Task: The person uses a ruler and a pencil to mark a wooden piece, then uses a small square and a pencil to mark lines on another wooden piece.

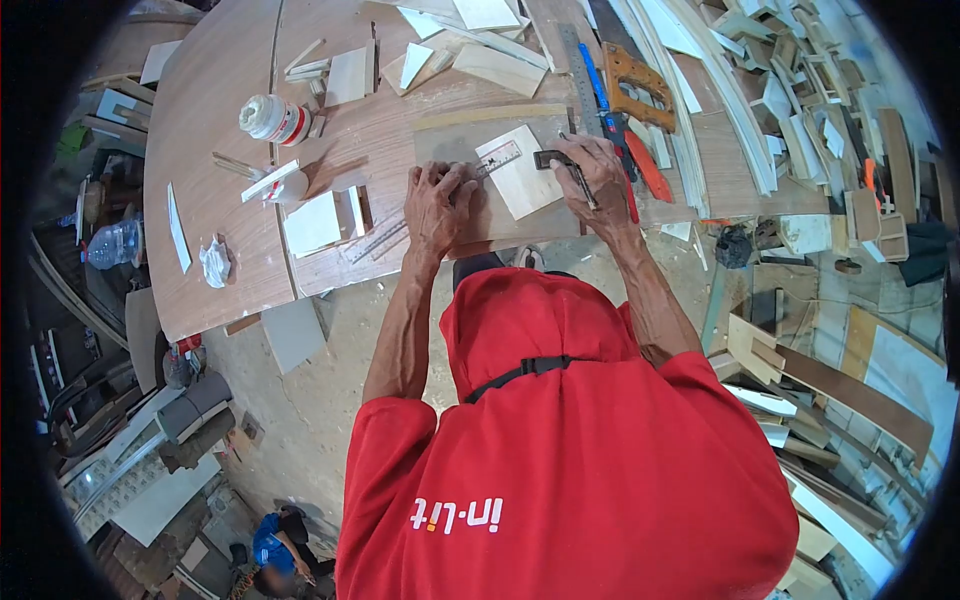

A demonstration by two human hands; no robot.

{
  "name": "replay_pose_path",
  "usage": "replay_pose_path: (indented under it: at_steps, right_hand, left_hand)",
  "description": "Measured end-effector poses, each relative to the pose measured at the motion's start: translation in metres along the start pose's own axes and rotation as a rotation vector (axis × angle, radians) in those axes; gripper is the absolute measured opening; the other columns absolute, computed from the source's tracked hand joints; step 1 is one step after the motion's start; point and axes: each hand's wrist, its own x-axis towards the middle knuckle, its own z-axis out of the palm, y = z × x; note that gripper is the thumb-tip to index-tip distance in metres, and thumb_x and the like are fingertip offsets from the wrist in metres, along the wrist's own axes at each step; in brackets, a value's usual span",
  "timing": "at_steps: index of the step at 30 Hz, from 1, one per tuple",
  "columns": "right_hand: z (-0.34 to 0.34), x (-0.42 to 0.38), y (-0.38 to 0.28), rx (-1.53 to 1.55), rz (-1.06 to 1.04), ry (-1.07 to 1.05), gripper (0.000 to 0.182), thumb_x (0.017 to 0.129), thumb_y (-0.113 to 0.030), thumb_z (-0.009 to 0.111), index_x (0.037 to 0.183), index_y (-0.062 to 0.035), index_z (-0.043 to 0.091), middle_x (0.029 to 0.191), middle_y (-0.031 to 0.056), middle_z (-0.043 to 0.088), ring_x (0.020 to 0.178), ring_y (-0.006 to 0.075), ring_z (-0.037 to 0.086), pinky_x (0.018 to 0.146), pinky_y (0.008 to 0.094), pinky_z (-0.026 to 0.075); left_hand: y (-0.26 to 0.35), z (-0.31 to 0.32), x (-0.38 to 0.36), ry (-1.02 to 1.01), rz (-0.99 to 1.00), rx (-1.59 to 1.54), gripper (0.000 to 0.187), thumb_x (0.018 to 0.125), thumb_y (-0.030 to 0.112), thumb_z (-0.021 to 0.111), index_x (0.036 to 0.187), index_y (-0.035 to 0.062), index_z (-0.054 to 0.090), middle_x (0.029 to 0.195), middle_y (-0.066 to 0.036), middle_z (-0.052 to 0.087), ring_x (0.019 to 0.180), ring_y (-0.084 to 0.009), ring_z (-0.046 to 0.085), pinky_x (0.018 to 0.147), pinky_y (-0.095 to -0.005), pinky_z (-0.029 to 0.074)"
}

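Observation:
On the board under my hands lies a pale rectangular wood piece (522, 190), set at a slant. A steel ruler (500, 157) crosses its upper left corner and comes out again on the other side of my left hand (437, 205). That hand has curled fingers pressed down on the ruler. My right hand (592, 178) is closed around a black clamp (572, 172) with a rod-like part, its dark head over the right edge of the wood piece. Fingers hide part of the clamp.
A handsaw (638, 88), a blue pen-like tool (593, 78) and a red-handled tool (648, 165) lie to the right. White jars (275, 120), wood offcuts (500, 68) and crumpled tissue (215, 262) are on the table (215, 180). Another person (275, 545) sits low behind.

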Motion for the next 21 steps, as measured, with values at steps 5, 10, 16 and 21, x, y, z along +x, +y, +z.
replay_pose_path:
  at_steps: [5,10,16,21]
  right_hand:
    - [-0.0008,0.0034,-0.0011,-0.018,-0.029,-0.085,0.029,0.082,-0.016,0.067,0.111,-0.01,0.069,0.111,0.0113,0.067,0.112,0.0303,0.056,0.101,0.0463,0.04]
    - [-0.0006,0.0045,-0.0009,-0.001,-0.018,-0.113,0.027,0.082,-0.016,0.068,0.108,-0.0106,0.07,0.109,0.0104,0.068,0.11,0.0291,0.058,0.102,0.0457,0.038]
    - [-0.0001,0.0051,0.0011,0.004,-0.015,-0.112,0.026,0.082,-0.016,0.068,0.107,-0.0112,0.07,0.11,0.0107,0.068,0.11,0.0295,0.059,0.102,0.0456,0.038]
    - [-0.0019,0.0061,0.0007,-0.006,-0.029,-0.12,0.024,0.084,-0.016,0.067,0.107,-0.0096,0.07,0.11,0.0117,0.068,0.109,0.03,0.059,0.1,0.0452,0.04]
  left_hand:
    - [0.0039,0.0005,-0.0001,0.0,-0.037,-0.009,0.032,0.084,0.024,0.071,0.113,0.0104,0.072,0.107,-0.011,0.062,0.099,-0.0311,0.053,0.089,-0.0408,0.046]
    - [0.0042,-0.0008,-0.0008,0.002,-0.049,-0.017,0.033,0.084,0.023,0.071,0.114,0.0096,0.072,0.108,-0.011,0.063,0.099,-0.0312,0.053,0.09,-0.0402,0.046]
    - [0.004,0.0,0.0007,0.001,-0.054,-0.012,0.032,0.084,0.023,0.071,0.113,0.0093,0.072,0.108,-0.01,0.063,0.101,-0.0311,0.054,0.091,-0.0401,0.046]
    - [0.0048,0.0004,0.0009,-0.007,-0.065,0.009,0.032,0.084,0.023,0.071,0.112,0.0097,0.073,0.107,-0.009,0.064,0.1,-0.0304,0.054,0.092,-0.0387,0.045]
